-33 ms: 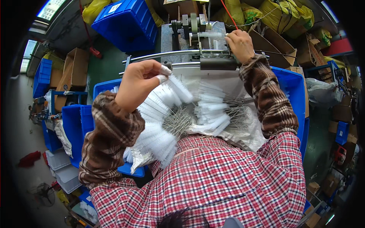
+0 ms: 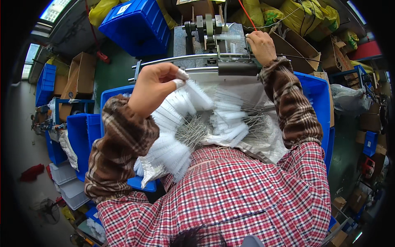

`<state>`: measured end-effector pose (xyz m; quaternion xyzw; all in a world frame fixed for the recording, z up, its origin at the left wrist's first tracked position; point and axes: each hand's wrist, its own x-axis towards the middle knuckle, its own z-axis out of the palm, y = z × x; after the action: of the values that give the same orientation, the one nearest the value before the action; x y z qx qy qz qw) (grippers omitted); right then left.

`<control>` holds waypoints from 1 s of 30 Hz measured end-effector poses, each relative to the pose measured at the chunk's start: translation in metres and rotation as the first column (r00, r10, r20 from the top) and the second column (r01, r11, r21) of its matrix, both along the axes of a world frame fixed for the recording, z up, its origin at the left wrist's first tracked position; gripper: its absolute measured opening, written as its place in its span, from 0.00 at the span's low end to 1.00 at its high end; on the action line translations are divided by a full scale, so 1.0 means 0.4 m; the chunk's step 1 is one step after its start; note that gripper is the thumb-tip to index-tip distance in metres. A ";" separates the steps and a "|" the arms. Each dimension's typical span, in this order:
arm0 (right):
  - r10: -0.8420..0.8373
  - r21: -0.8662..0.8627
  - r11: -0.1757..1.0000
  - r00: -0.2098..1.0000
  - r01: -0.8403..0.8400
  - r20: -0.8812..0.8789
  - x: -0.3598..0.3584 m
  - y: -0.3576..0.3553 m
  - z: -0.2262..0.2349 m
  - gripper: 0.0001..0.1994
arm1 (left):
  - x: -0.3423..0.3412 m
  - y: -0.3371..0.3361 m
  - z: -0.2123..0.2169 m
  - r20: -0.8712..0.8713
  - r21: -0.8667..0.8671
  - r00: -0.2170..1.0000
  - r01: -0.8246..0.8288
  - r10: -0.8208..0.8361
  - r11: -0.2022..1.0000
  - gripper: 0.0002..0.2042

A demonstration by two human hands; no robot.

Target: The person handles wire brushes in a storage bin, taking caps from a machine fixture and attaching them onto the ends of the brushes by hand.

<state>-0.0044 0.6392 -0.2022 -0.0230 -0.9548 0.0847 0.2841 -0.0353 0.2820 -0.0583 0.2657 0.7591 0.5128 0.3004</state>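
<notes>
The right hand's fingers hide what they grip at the machine; the brush pile's near edge is hidden behind the plaid shirt.

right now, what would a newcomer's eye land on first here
The heap of white bottle brushes with twisted wire stems, fanned across a blue bin at the person's lap. The left hand lifts one brush above the heap, while the right hand rests at the small metal machine beyond the bin.
</notes>
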 end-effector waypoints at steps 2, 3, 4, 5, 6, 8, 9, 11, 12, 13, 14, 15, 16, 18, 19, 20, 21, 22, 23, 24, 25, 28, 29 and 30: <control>-0.009 0.008 1.000 0.997 0.009 0.076 -0.001 0.020 0.013 0.06 | -0.016 0.045 -0.018 0.030 -0.008 0.998 0.062 -0.061 0.998 0.07; -0.015 0.015 1.000 0.988 0.013 0.152 0.000 0.023 0.023 0.06 | -0.019 0.061 -0.024 0.027 -0.010 0.998 0.064 -0.064 0.998 0.07; -0.013 -0.048 0.999 0.978 0.023 0.209 0.014 0.032 0.036 0.06 | -0.021 0.075 -0.030 0.058 -0.024 0.997 0.050 -0.049 0.998 0.07; -0.016 -0.045 0.999 0.978 0.026 0.210 0.036 0.049 0.052 0.06 | -0.029 0.085 -0.041 0.091 -0.035 0.995 0.035 -0.032 0.999 0.08; 0.091 -0.081 0.994 0.954 -0.071 0.287 0.065 0.071 0.069 0.07 | -0.039 0.090 -0.052 0.114 -0.043 0.993 0.031 -0.026 0.999 0.08; 0.208 -0.126 0.977 0.911 -0.174 0.355 0.108 0.052 0.135 0.09 | -0.050 0.102 -0.075 0.153 -0.034 0.988 -0.005 0.010 0.999 0.08; 0.309 -0.381 0.918 0.802 -0.110 0.512 0.139 -0.004 0.206 0.11 | -0.052 0.111 -0.093 0.198 -0.025 0.979 -0.033 0.038 0.999 0.08; 0.581 -0.705 0.682 0.732 -0.197 0.357 0.143 -0.077 0.195 0.19 | -0.049 0.143 -0.111 0.170 -0.009 0.984 -0.048 0.049 0.999 0.07; 0.666 -0.800 0.541 0.712 -0.257 0.222 0.130 -0.148 0.197 0.20 | -0.046 0.159 -0.124 0.204 0.018 0.974 -0.101 0.095 0.995 0.07; 0.640 -0.757 0.601 0.722 -0.257 0.263 0.120 -0.208 0.207 0.17 | -0.046 0.178 -0.138 0.239 0.047 0.963 -0.144 0.129 0.988 0.06; 0.615 -0.677 0.656 0.757 -0.334 0.222 0.097 -0.242 0.194 0.14 | -0.047 0.182 -0.148 0.280 0.093 0.952 -0.158 0.126 0.983 0.08; 0.591 -0.586 0.706 0.787 -0.398 0.177 0.087 -0.259 0.172 0.12 | -0.047 0.177 -0.147 0.277 0.091 0.953 -0.156 0.125 0.984 0.08; 0.546 -0.574 0.735 0.817 -0.362 0.184 0.070 -0.252 0.154 0.10 | -0.051 0.159 -0.144 0.192 0.069 0.975 -0.125 0.110 0.990 0.10; 0.321 -0.328 0.906 0.940 -0.268 0.118 0.020 -0.205 0.090 0.08 | -0.073 0.120 -0.134 -0.045 -0.051 0.999 -0.007 0.005 0.999 0.12; 0.150 -0.057 0.988 0.970 -0.142 0.191 -0.009 -0.178 0.066 0.08 | -0.082 0.086 -0.126 -0.186 -0.162 0.979 0.058 -0.088 0.985 0.14; 0.087 0.045 0.994 0.973 -0.099 0.214 -0.035 -0.147 0.037 0.08 | -0.085 0.059 -0.124 -0.260 -0.273 0.959 0.042 -0.115 0.961 0.13; 0.029 0.145 0.987 0.973 -0.064 0.229 -0.056 -0.134 0.025 0.08 | -0.083 0.030 -0.119 -0.329 -0.380 0.933 0.010 -0.145 0.925 0.12; 0.029 0.144 0.987 0.973 -0.064 0.230 -0.070 -0.124 0.011 0.08 | -0.080 0.008 -0.112 -0.346 -0.469 0.921 -0.004 -0.180 0.883 0.12; 0.005 0.172 0.984 0.972 -0.047 0.234 -0.083 -0.127 0.008 0.09 | -0.077 -0.019 -0.098 -0.362 -0.556 0.908 -0.029 -0.211 0.831 0.11; -0.020 0.201 0.979 0.971 -0.029 0.240 -0.090 -0.131 0.006 0.09 | -0.079 -0.057 -0.109 -0.433 -0.582 0.856 -0.027 -0.281 0.813 0.11; -0.017 0.199 0.979 0.971 -0.032 0.240 -0.096 -0.133 0.005 0.09 | -0.074 -0.089 -0.120 -0.452 -0.547 0.856 -0.043 -0.252 0.836 0.11; -0.026 0.219 0.975 0.961 -0.037 0.276 -0.110 -0.143 0.013 0.12 | -0.066 -0.137 -0.118 -0.383 -0.607 0.890 -0.038 -0.249 0.794 0.11; -0.026 0.220 0.975 0.960 -0.038 0.277 -0.112 -0.141 0.010 0.12 | -0.060 -0.140 -0.108 -0.379 -0.626 0.889 -0.042 -0.257 0.778 0.11; -0.007 0.214 0.976 0.965 -0.051 0.263 -0.114 -0.136 0.006 0.12 | -0.055 -0.143 -0.100 -0.376 -0.646 0.888 -0.046 -0.265 0.762 0.11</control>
<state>-0.0502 0.5846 -0.2000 0.0079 -0.9876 -0.0216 0.1551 -0.0572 0.2248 -0.0983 0.3028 0.9179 0.1302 0.2208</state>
